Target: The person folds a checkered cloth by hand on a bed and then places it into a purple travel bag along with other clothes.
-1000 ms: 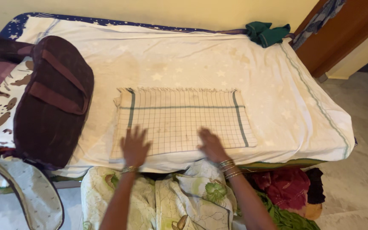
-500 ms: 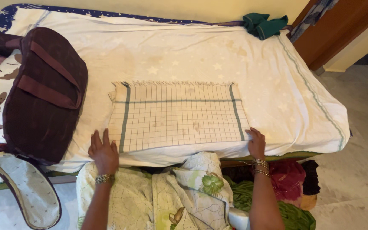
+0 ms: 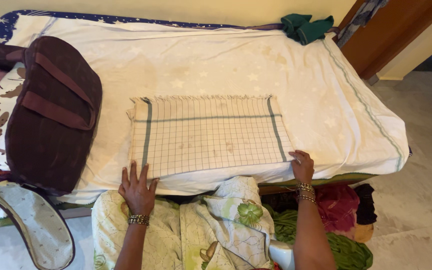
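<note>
We find a folded checked cloth (image 3: 208,135), cream with thin dark grid lines and green border stripes, lying flat on the bed (image 3: 296,80) close to its near edge. Its long axis runs left to right across the view, with the fringed edge turned toward the far wall and the folded edge toward us. Our left hand (image 3: 137,187) lies flat with fingers spread on the near left corner of the cloth, palm down, gripping nothing that we can see. Our right hand (image 3: 302,165) rests at the near right corner, fingers partly curled onto the cloth edge; we cannot tell whether it pinches the fabric or only presses it. Both wrists carry metal bangles. Beyond the cloth the white star-patterned sheet offers open room toward the wall and to the right, as far as the mattress edge. To the left, near the cloth but apart from it, a dark maroon bag (image 3: 51,112) with two straps lies on the bed; its contents are hidden. A green bundle of cloth (image 3: 307,27) sits at the far right corner. Below the near edge we note a leaf-printed garment (image 3: 211,225), and red and green fabrics (image 3: 338,220) piled on the floor.
</note>
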